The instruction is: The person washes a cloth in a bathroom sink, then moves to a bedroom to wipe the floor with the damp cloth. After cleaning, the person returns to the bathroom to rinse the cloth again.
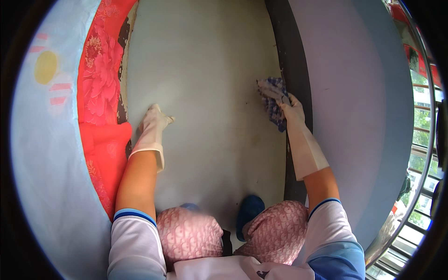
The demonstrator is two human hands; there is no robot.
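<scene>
A long whitish rubber glove covers my left hand (153, 117), which is low over the grey floor (203, 87) on the left side. Its thumb points out to the right, away from the fingers, and I see nothing held in it. My right hand (293, 109), gloved the same way, grips a crumpled blue-and-white checked cloth (274, 99). The cloth hangs over the floor beside the dark baseboard (297, 70) of the right wall. Part of the cloth is hidden behind my fingers.
A red flowered cloth (101, 80) and a pale blue sheet (45, 133) drape along the left, beside a peeling edge (124, 66). The lilac wall (344, 105) rises at right, with barred windows (421, 136) beyond. My blue shoe (250, 213) is on the floor between my bent knees.
</scene>
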